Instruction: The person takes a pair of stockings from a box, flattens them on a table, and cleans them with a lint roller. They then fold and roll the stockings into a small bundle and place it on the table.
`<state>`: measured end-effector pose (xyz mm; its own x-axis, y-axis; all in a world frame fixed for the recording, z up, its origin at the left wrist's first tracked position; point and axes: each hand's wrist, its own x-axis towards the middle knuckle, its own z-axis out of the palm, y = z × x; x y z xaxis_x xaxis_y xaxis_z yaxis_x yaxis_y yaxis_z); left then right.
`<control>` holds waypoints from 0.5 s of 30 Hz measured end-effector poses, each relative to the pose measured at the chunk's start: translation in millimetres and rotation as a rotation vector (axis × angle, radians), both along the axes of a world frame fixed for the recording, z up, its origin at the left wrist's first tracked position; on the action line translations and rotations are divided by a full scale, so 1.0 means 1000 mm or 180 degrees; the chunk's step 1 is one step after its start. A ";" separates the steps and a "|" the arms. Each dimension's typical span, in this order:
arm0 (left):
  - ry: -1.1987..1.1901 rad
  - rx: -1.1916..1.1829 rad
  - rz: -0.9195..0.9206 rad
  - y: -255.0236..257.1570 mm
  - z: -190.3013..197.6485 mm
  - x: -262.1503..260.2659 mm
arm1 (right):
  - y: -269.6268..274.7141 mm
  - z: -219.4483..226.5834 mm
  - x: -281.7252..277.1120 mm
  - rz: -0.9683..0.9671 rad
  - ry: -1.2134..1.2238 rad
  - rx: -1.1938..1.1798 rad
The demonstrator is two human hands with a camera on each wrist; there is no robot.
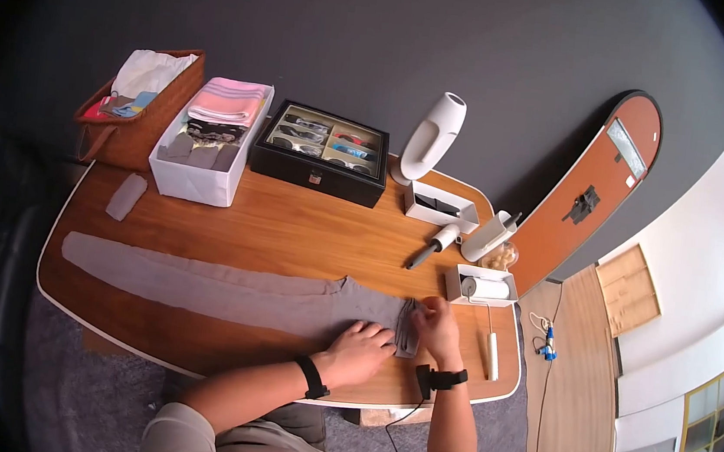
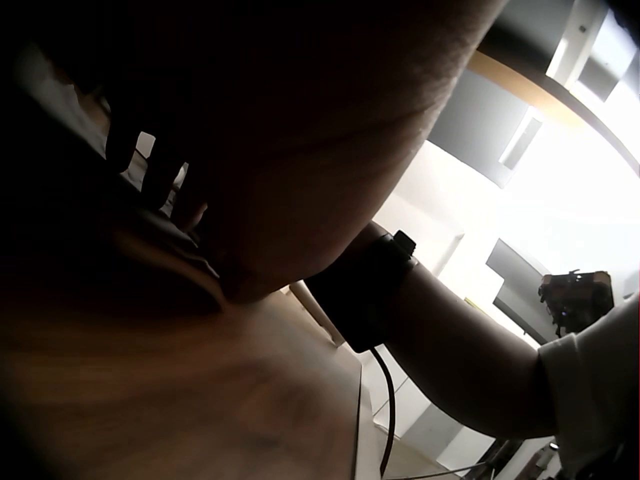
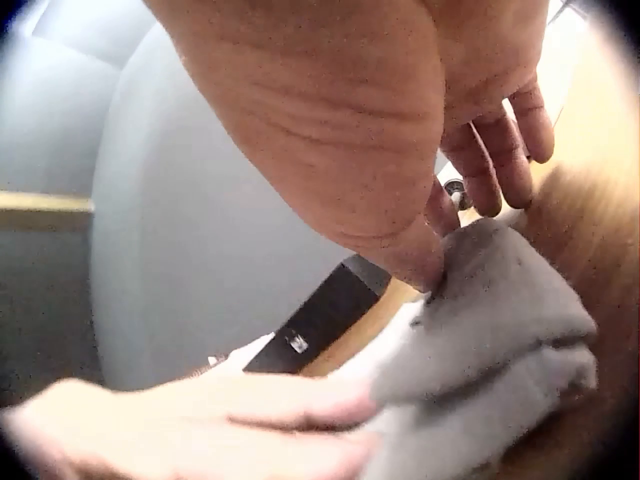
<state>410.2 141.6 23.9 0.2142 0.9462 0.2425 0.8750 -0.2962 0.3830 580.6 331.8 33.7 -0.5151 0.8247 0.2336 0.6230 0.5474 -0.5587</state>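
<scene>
Across the wooden table (image 1: 291, 237) I see the grey garment (image 1: 225, 289) lying lengthwise — left hand (image 1: 356, 353) palm-down, fingers extended on it; right hand (image 1: 438, 327) bent inward, pinching its gathered end.

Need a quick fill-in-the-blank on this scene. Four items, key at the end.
1. The ____ hand pinches the gray garment, while the other hand rests on it.
2. The folded striped cloth in the white bin is mainly ____.
3. In the head view, the brown basket stands to the ____ of that bin.
4. The outside of the eyewear case is ____.

Missing words: right; pink; left; black.
</scene>
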 end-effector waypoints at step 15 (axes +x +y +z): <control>-0.0083 -0.0049 0.0244 0.030 -0.005 0.013 | -0.017 0.018 -0.017 -0.0602 -0.0810 -0.0300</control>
<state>422.9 171.5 19.1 0.1349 0.9632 0.2324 0.8845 -0.2228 0.4099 563.1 315.1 51.3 -0.3828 0.9231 0.0353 0.8348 0.3621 -0.4147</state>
